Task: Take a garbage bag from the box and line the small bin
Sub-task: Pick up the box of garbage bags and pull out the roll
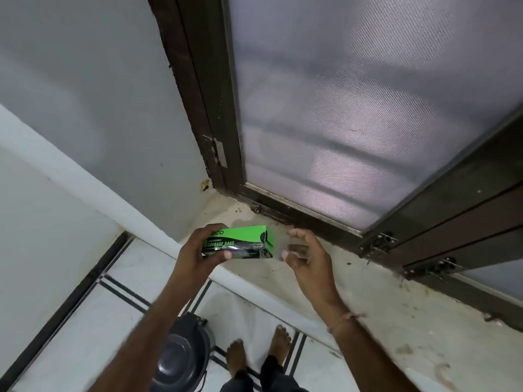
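Observation:
A green and black box (240, 241) labelled "garbage bags" is held level above the stone window ledge (353, 301). My left hand (198, 251) grips its left end, thumb on the front face. My right hand (304, 254) hovers just right of the box with fingers spread and slightly blurred, holding nothing. The small dark grey bin (184, 355) with its lid on stands on the floor below, partly hidden by my left forearm.
A brown-framed window with a mesh screen (368, 108) rises behind the ledge, with hinges and latches along its lower frame. Grey wall on the left. My bare feet (259, 349) stand on the white tiled floor beside the bin.

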